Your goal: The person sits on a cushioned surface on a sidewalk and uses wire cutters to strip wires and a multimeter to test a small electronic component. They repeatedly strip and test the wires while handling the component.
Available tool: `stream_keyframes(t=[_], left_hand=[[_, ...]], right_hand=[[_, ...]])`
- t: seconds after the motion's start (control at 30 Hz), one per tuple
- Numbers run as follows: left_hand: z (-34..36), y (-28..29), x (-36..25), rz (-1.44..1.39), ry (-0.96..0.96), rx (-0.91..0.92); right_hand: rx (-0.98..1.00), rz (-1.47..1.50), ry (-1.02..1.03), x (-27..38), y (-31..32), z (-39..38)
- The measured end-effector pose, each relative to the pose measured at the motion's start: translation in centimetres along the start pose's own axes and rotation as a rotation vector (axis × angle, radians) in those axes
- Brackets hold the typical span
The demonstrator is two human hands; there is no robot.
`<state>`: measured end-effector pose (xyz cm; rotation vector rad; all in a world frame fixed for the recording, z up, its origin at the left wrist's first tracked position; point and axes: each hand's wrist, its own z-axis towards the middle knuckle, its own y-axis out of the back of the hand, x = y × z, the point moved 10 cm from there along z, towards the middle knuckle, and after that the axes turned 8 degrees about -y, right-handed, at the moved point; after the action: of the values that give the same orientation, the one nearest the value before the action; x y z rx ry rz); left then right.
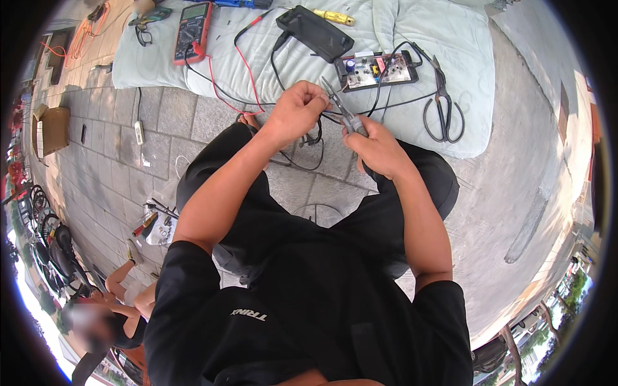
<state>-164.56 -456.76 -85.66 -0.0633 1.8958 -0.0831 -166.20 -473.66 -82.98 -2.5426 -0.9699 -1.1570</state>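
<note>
My right hand (380, 149) is wrapped round the handles of grey-handled pliers (349, 117), whose narrow jaws point up and left past my left fingertips. With thumb and fingers pinched, my left hand (297, 110) holds a thin wire beside the jaws; its end is too small to make out. Beyond my hands, an exposed circuit board (394, 69) lies in a black case on a pale green padded blanket (467, 55). A black plastic case (315, 33) rests to its upper left. Black cables (412, 101) run across the blanket's near edge and hang between my knees.
Black-handled scissors (443, 103) lie right of the board. At the left are a red multimeter (192, 33) with leads and glasses (143, 33). A yellow-handled tool (335, 17) is at the back. A cardboard box (55, 130) stands on the paving; another person sits at lower left.
</note>
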Motion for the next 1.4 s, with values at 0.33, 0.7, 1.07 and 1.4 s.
stream_keyframes(t=[0.33, 0.7, 1.07, 1.4], left_hand=[[-0.1, 0.3, -0.2, 0.037, -0.048, 0.043], [-0.4, 0.3, 0.1, 0.177, -0.094, 0.011], [-0.9, -0.2, 0.8, 0.037, 0.023, 0.084], [-5.5, -2.0, 4.1, 0.312, 0.117, 0.47]], right_hand=[[-0.057, 0.025, -0.041, 0.7, -0.2, 0.7], [-0.114, -0.092, -0.008, 0.0, 0.2, 0.4], [0.025, -0.022, -0.006, -0.3, -0.4, 0.2], [-0.16, -0.058, 0.26, -0.1, 3.4, -1.5]])
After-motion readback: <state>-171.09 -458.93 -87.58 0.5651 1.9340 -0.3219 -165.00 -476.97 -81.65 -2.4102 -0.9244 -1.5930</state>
